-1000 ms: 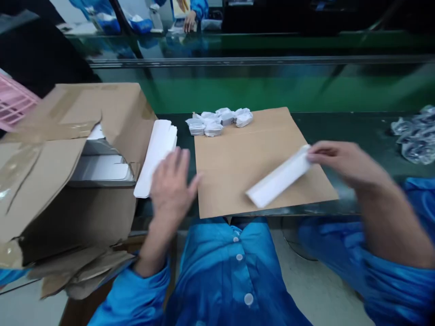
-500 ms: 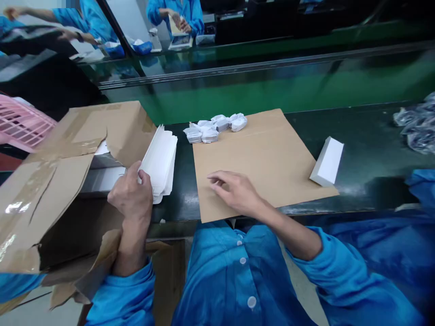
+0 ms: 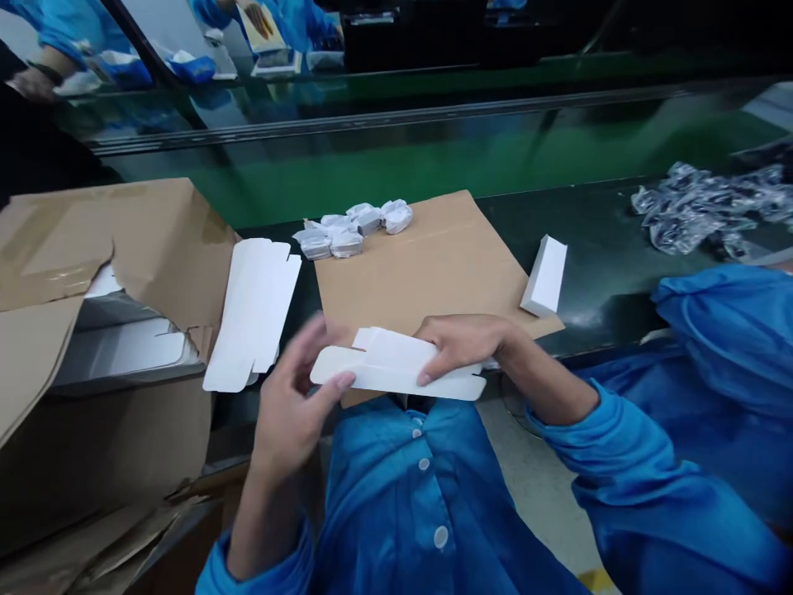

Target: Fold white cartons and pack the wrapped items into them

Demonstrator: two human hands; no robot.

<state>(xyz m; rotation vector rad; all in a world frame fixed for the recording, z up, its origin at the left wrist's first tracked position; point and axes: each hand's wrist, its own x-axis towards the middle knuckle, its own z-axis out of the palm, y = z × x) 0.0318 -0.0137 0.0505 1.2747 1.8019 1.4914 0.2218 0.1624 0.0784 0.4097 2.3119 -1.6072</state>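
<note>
My right hand (image 3: 463, 342) grips a white folding carton (image 3: 387, 364). My left hand (image 3: 291, 409) touches its left end, grip unclear from here.

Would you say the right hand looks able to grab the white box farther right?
Probably not yet: the right hand is holding a white carton, though nothing shows between that hand and the box.

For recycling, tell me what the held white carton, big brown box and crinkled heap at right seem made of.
Held white carton: likely thin paperboard, smooth, with cut flaps. Big brown box: probably matte cardboard; its edges are torn. Crinkled heap: perhaps clear, glossy plastic film, judging by bright glints.
</note>
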